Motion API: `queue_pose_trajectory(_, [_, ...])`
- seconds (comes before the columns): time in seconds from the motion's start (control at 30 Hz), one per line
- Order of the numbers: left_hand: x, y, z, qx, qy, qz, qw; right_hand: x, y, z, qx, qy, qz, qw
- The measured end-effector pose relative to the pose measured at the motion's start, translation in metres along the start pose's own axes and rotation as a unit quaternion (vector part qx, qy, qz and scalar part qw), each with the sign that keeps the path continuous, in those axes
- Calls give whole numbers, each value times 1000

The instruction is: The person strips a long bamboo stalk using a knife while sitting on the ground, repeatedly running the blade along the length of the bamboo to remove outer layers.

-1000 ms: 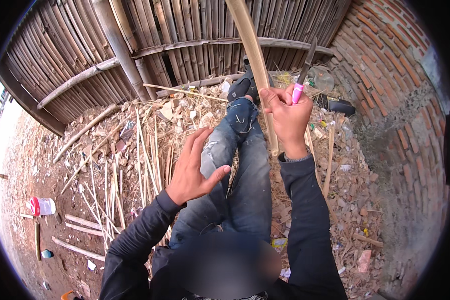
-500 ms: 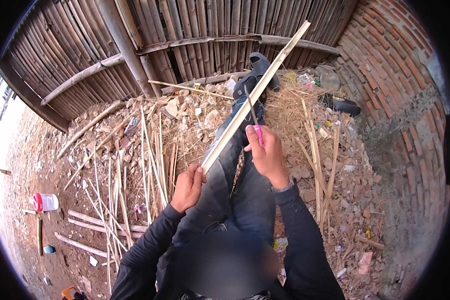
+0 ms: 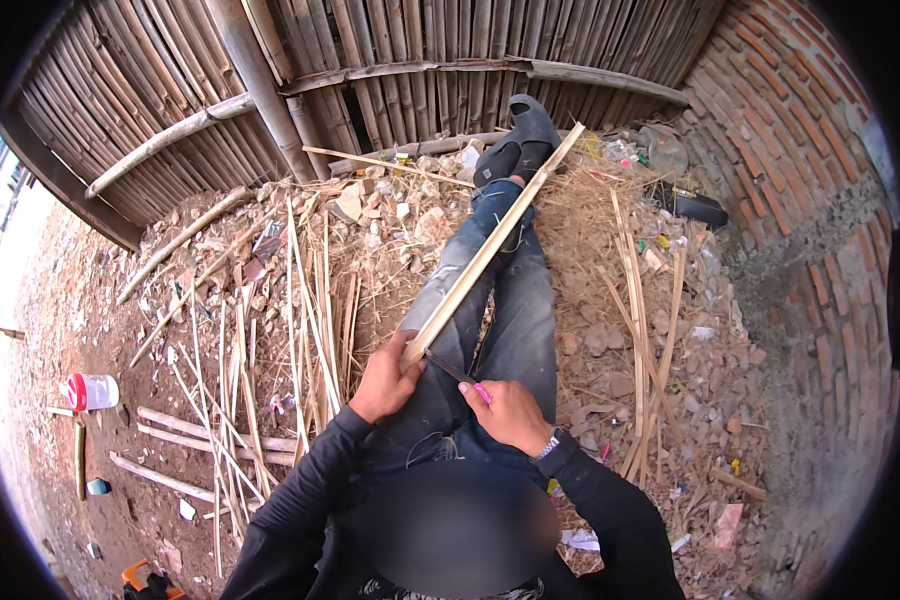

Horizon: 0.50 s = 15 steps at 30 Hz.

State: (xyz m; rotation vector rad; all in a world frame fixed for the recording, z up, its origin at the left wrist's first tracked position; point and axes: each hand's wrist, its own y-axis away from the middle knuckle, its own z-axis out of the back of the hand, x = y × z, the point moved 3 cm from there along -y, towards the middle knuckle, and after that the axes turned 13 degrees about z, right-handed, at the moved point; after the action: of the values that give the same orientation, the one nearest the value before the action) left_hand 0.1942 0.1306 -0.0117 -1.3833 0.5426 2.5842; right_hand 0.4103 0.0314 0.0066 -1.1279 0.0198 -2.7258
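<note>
A long pale split bamboo strip [image 3: 495, 240] lies slantwise over my outstretched legs [image 3: 515, 320], its far end beyond my crossed feet. Around its near end my left hand [image 3: 388, 377] is closed. My right hand [image 3: 510, 412] grips a knife [image 3: 454, 372] by its pink handle. The dark blade points up and to the left, its tip at the strip's near end beside my left fingers. Whether the edge cuts into the strip I cannot tell.
Thin bamboo strips [image 3: 320, 310] lie on the ground to my left, and more strips [image 3: 638, 325] to my right. A white tub with a red lid [image 3: 92, 392] stands at far left. Ahead rises a bamboo fence [image 3: 420, 110]; a brick wall [image 3: 820, 210] stands at right.
My right hand has come down and toward me with the knife, from beside the strip's middle to its near end. The strip's far end has dropped lower and nearer.
</note>
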Motion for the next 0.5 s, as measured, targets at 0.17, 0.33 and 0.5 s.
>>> queue_pose_trajectory(0.17, [-2,2,0,6,-13,-1,1000,-6,1,-15,16,49,17,999])
queue_pose_trajectory(0.33, [-2,6,5,4,-28,-1,1000,-1,-4,-12,4,100,17,995])
queue_pose_trajectory(0.5, [2,15,21,14,-23,14,1000,-3,-11,-15,3,114,40,993])
